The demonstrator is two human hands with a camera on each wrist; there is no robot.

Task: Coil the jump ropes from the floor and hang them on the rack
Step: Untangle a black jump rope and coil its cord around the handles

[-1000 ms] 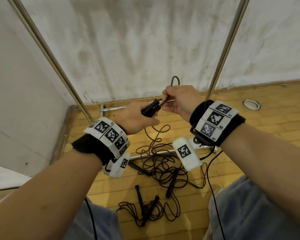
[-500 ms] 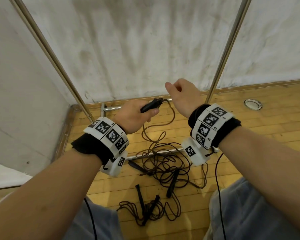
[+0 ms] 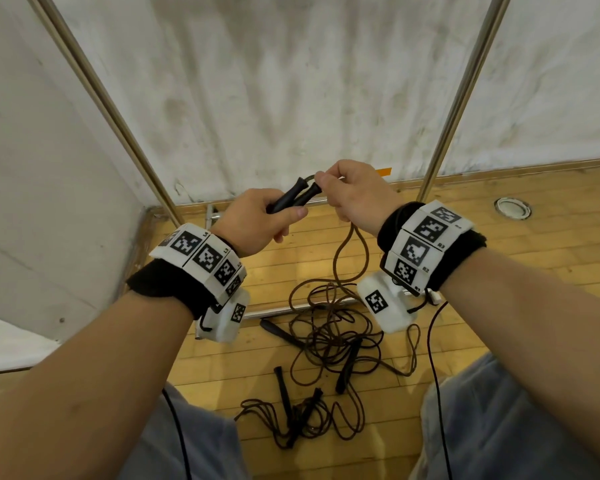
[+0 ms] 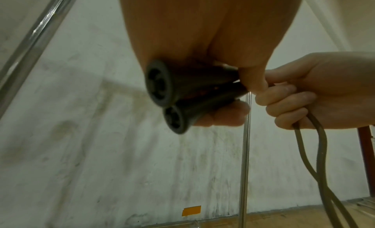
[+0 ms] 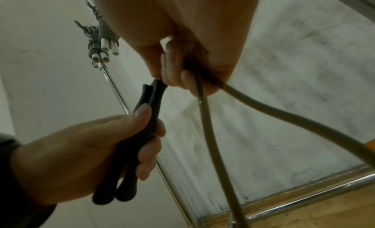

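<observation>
My left hand (image 3: pixel 257 220) grips two black jump-rope handles (image 3: pixel 293 197) side by side, raised in front of the wall; the left wrist view shows their round butt ends (image 4: pixel 160 87). My right hand (image 3: pixel 354 192) is curled around the brown rope (image 3: pixel 352 251) just past the handles, two strands hanging from its fingers (image 5: pixel 205 112). The rope drops in a loop to a tangled pile (image 3: pixel 329 334) on the wooden floor. A second tangled rope with black handles (image 3: pixel 298 417) lies nearer my legs. The rack's metal poles (image 3: pixel 461 95) rise on both sides.
The rack's chrome base bar (image 3: pixel 284 310) lies across the floor under the pile. A left pole (image 3: pixel 111 105) slants up by the corner wall. A round metal floor fitting (image 3: pixel 511 208) sits at right. My knees (image 3: pixel 499 427) frame the floor ropes.
My right hand swung away and came back to the handles with rope in it. My left hand now holds two handles together instead of one.
</observation>
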